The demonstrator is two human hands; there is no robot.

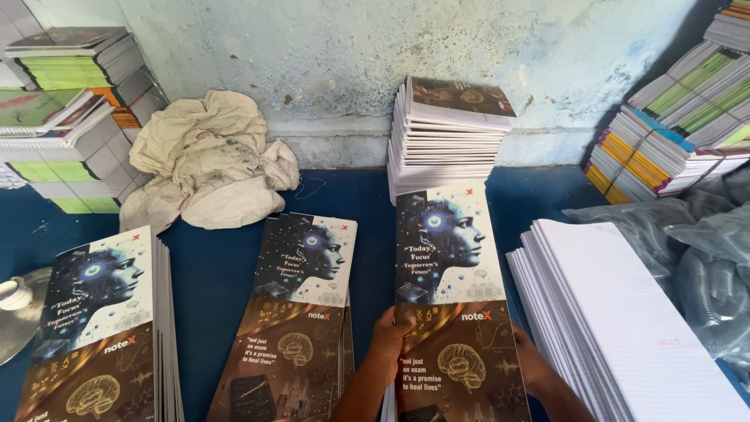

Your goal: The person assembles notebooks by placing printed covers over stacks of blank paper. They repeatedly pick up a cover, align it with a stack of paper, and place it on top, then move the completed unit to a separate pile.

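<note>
Head view: hands point(461, 352) gripping glossy rectangular cover point(457, 297)

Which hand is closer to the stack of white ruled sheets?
The right hand. It grips the right edge of the held cover sheet, just beside the white stack. The left hand grips the opposite edge, farther away.

Held cover sheet point(457, 305) between middle cover pile point(301, 312) at left and paper stack point(625, 328) at right; notebook stack point(449, 133) behind; cloth point(207, 156) far left.
</note>
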